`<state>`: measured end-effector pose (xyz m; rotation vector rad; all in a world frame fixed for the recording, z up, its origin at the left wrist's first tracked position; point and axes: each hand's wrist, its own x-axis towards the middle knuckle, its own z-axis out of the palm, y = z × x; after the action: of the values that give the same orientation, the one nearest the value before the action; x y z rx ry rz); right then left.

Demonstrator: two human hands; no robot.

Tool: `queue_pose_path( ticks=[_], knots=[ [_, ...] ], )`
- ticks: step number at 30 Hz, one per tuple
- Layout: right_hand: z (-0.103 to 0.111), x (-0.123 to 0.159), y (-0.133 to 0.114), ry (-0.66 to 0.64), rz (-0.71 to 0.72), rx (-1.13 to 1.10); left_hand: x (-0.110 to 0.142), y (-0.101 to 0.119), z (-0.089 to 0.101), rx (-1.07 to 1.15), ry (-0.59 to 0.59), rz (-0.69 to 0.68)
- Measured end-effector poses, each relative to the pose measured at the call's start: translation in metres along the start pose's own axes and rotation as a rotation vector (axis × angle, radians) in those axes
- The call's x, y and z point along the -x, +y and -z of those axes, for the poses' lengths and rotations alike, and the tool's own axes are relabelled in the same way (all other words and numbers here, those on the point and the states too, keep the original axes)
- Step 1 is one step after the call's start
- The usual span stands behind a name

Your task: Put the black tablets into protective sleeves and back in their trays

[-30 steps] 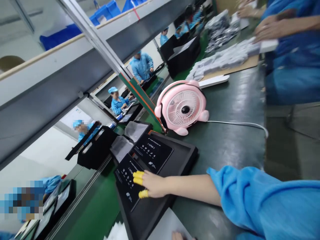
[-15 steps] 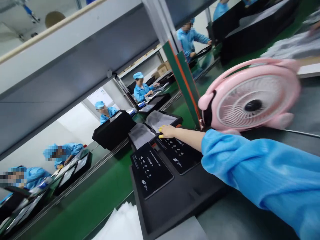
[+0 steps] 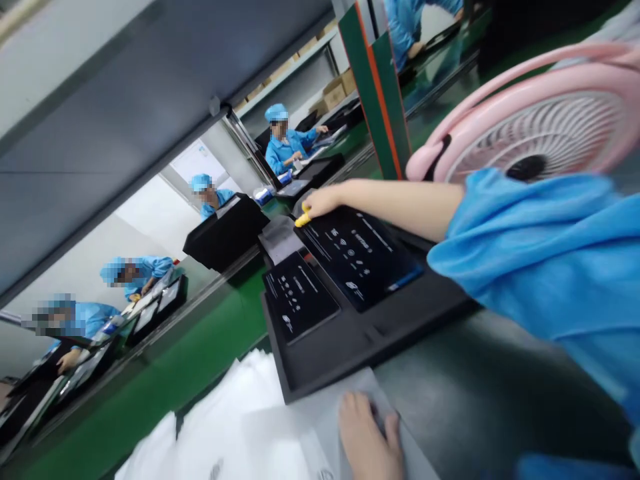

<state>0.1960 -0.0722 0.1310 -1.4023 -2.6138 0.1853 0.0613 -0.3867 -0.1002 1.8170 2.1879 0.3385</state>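
Observation:
My right hand [image 3: 320,200], with yellow finger cots, is closed on the far end of a black printed panel [image 3: 360,257] that lies in a black tray [image 3: 350,343]. A second, smaller black panel [image 3: 300,297] lies beside it in the same tray. Just beyond my fingers is a grey bag [image 3: 279,240]. My left hand [image 3: 367,437] rests flat, fingers out, on a grey-white sheet [image 3: 320,427] at the tray's near edge. My blue sleeve [image 3: 545,260] covers part of the tray's right side.
A pink desk fan [image 3: 530,120] stands close behind my right arm. A pile of white sheets [image 3: 225,427] lies at lower left. The green conveyor belt [image 3: 200,360] carries other black trays [image 3: 225,233]. Several people in blue sit across the line under a grey shelf [image 3: 125,120].
The view has swung left and closer. My right hand has gone from the near panel to the far end of the other panel. My left hand has come into view on the sheets.

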Motion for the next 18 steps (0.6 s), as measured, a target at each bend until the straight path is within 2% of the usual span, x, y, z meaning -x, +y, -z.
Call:
queue_pose_path(
  ticks=[3, 6, 9, 11, 14, 17, 18],
  knots=[
    [0.026, 0.041, -0.016, 0.009, 0.135, 0.211, 0.013, 0.012, 0.007, -0.022, -0.029, 0.029],
    [0.039, 0.085, -0.024, 0.07, 0.231, 0.35, 0.021, 0.017, 0.009, -0.077, 0.011, 0.018],
    [0.045, 0.14, -0.024, 0.293, 0.177, 0.34, 0.017, 0.015, 0.009, -0.046, 0.09, 0.026],
    [0.042, 0.182, -0.025, 0.488, 0.102, 0.219, 0.011, 0.011, 0.008, -0.006, 0.138, 0.045],
    [0.017, 0.241, -0.028, 0.807, -0.047, -0.111, 0.004, 0.003, 0.009, 0.128, 0.248, 0.042],
    [-0.032, 0.278, -0.03, 1.082, -0.208, -0.61, 0.008, -0.005, 0.015, 0.452, 0.407, 0.12],
    [-0.05, 0.286, -0.03, 1.072, -0.227, -0.799, 0.011, -0.008, 0.018, 0.561, 0.452, 0.17]
  ],
)
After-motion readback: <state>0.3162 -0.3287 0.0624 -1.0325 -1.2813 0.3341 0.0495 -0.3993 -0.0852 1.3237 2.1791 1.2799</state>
